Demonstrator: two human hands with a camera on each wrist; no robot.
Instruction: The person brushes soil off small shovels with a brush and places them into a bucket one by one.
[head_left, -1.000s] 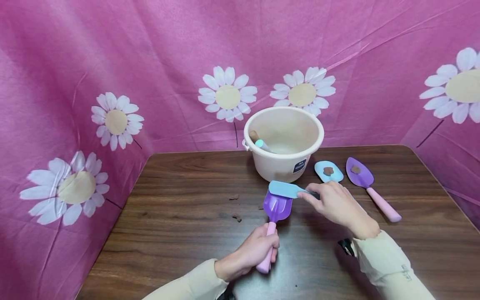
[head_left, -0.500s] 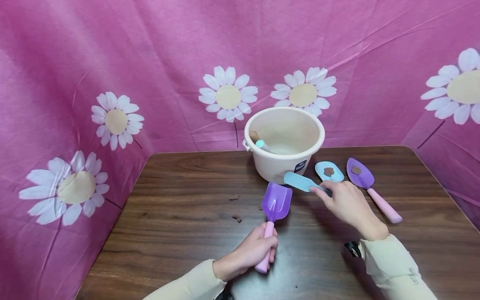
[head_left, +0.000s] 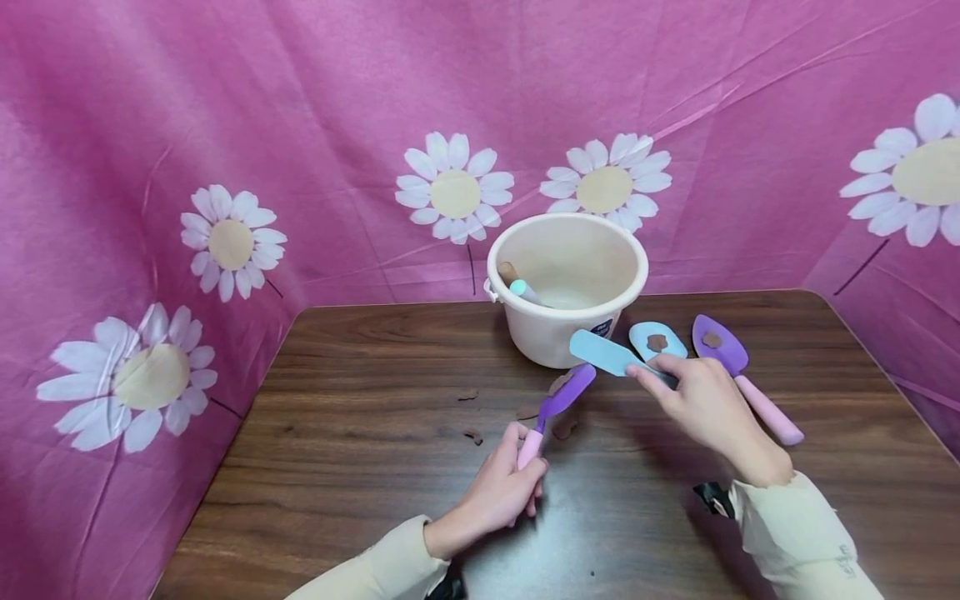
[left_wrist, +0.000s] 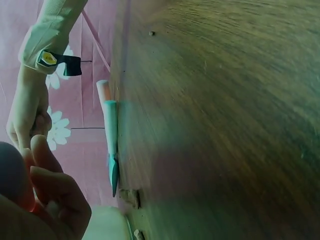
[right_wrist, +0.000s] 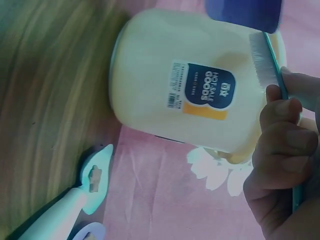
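In the head view, my left hand (head_left: pixel 498 483) grips the pink handle of a small purple shovel (head_left: pixel 570 393), its blade turned on its side above the table. A brown patch (head_left: pixel 558 383) shows at the blade's left side. My right hand (head_left: pixel 708 404) pinches a light blue brush (head_left: pixel 602 353) just right of the shovel, apart from it. Pale bristles (right_wrist: pixel 263 62) hang from the brush in the right wrist view. Brown flakes (head_left: pixel 564 429) lie on the table under and around the shovel. In the left wrist view, my left fingers (left_wrist: pixel 60 195) curl round the handle.
Behind the hands stands a cream bucket (head_left: pixel 551 337) with handles (head_left: pixel 527 291) leaning inside. To its right lie a light blue shovel (head_left: pixel 641 332) and a purple trowel (head_left: pixel 731 360), each bearing a brown patch. Pink daisy-printed cloth (head_left: pixel 337 100) surrounds the wooden table (head_left: pixel 337 500).
My left hand has turned the purple shovel from face-up onto its side, and more brown flakes show beneath it. My right hand has drawn the brush off the blade, to the right.
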